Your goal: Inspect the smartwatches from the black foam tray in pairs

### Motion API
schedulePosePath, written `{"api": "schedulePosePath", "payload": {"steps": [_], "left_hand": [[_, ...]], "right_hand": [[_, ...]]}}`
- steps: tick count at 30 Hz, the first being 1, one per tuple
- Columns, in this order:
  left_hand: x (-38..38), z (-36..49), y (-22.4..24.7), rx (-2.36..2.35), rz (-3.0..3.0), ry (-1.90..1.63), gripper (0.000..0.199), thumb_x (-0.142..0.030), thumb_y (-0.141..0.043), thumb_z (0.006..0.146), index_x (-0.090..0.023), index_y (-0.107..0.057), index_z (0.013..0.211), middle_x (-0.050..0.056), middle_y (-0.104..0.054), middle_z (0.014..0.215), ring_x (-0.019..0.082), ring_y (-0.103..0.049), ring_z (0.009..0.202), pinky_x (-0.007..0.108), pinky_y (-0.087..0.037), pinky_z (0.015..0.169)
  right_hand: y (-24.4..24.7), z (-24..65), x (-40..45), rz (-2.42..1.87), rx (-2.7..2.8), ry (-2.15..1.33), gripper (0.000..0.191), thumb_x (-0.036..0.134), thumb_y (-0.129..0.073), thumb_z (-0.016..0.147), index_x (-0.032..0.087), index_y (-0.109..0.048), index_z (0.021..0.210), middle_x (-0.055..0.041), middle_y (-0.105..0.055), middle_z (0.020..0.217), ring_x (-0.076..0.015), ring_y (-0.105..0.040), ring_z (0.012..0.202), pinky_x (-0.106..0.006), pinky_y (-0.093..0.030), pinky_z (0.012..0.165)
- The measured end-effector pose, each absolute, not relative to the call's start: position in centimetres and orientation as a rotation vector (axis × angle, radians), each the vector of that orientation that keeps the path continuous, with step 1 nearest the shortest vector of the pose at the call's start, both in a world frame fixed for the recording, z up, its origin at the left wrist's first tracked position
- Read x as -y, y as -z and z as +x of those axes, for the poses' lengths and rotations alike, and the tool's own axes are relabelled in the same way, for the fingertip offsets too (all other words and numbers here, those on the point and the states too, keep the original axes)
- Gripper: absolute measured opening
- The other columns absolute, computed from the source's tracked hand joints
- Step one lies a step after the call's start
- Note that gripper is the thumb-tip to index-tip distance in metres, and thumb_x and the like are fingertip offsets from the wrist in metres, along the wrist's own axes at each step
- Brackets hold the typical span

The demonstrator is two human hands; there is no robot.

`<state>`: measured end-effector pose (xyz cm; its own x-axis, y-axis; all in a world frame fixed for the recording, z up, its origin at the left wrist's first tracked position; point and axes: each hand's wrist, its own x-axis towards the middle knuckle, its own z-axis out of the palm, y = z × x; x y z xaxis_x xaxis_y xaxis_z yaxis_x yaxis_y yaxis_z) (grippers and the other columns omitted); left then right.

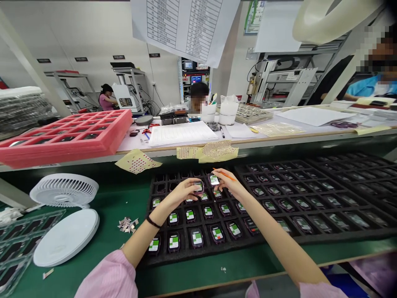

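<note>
Above a black foam tray (194,229) of square devices with lit green-and-white screens, my left hand (185,189) has its fingers closed on a small dark device (198,187). Just right of it, my right hand (228,182) grips another device (214,179) with a bright screen. An orange stick-like tool (223,174) also lies between the fingers of my right hand. The two held devices are close together but apart. A second black tray (291,227) with more devices, mostly dark-screened, adjoins on the right.
A white fan (66,236) stands on the green bench (114,248) at left, beside small scraps (127,224) and clear trays (18,248). The shelf (167,153) ahead holds a pink foam tray (68,145) and papers. Other people sit beyond.
</note>
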<state>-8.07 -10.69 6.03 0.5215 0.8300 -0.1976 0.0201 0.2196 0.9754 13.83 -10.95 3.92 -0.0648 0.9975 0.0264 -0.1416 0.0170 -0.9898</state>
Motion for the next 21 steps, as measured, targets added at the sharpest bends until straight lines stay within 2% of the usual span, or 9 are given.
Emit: {"api": "schedulePosePath", "payload": {"steps": [4, 8, 12, 17, 21], "left_hand": [[11.8, -11.1, -7.7, -0.880, 1.321, -0.802, 0.044, -0.033, -0.077, 0.072, -0.018, -0.063, 0.110, 0.006, -0.067, 0.095, 0.013, -0.069, 0.072, 0.022, -0.055, 0.061], [11.8, -12.6, -8.0, -0.951, 1.398, -0.864, 0.036, -0.042, -0.064, 0.082, -0.016, -0.065, 0.106, 0.004, -0.066, 0.087, 0.012, -0.066, 0.064, 0.020, -0.053, 0.055], [11.7, -13.1, -8.1, -0.993, 1.404, -0.891, 0.034, -0.041, -0.057, 0.087, -0.017, -0.064, 0.109, 0.003, -0.064, 0.085, 0.012, -0.066, 0.064, 0.020, -0.053, 0.053], [11.9, -12.9, -8.2, -0.964, 1.439, -0.882, 0.034, -0.036, -0.061, 0.083, -0.017, -0.062, 0.111, 0.006, -0.065, 0.101, 0.013, -0.065, 0.072, 0.019, -0.051, 0.051], [11.8, -12.7, -8.1, -0.979, 1.500, -0.878, 0.035, -0.033, -0.063, 0.082, -0.018, -0.061, 0.112, 0.007, -0.065, 0.107, 0.011, -0.062, 0.071, 0.016, -0.045, 0.047]], "right_hand": [[-6.0, 11.0, 11.1, -0.970, 1.209, -1.383, 0.030, 0.037, -0.068, 0.076, 0.019, -0.060, 0.099, 0.0010, -0.064, 0.072, -0.0155, -0.069, 0.055, -0.019, -0.044, 0.040], [-7.5, 9.1, 11.2, -0.851, 1.260, -1.415, 0.032, 0.035, -0.068, 0.077, 0.019, -0.060, 0.104, -0.0014, -0.066, 0.083, -0.0163, -0.069, 0.060, -0.021, -0.048, 0.043], [-7.7, 8.2, 11.1, -0.781, 1.240, -1.448, 0.032, 0.034, -0.067, 0.079, 0.019, -0.059, 0.105, -0.0016, -0.065, 0.081, -0.0180, -0.070, 0.062, -0.022, -0.047, 0.043], [-7.7, 8.2, 11.3, -0.792, 1.265, -1.429, 0.031, 0.032, -0.070, 0.076, 0.020, -0.060, 0.103, -0.0012, -0.064, 0.084, -0.0162, -0.068, 0.061, -0.023, -0.049, 0.043], [-7.9, 8.3, 11.6, -0.831, 1.263, -1.420, 0.030, 0.035, -0.068, 0.078, 0.020, -0.059, 0.103, -0.0003, -0.063, 0.080, -0.0157, -0.067, 0.060, -0.022, -0.047, 0.042]]}}
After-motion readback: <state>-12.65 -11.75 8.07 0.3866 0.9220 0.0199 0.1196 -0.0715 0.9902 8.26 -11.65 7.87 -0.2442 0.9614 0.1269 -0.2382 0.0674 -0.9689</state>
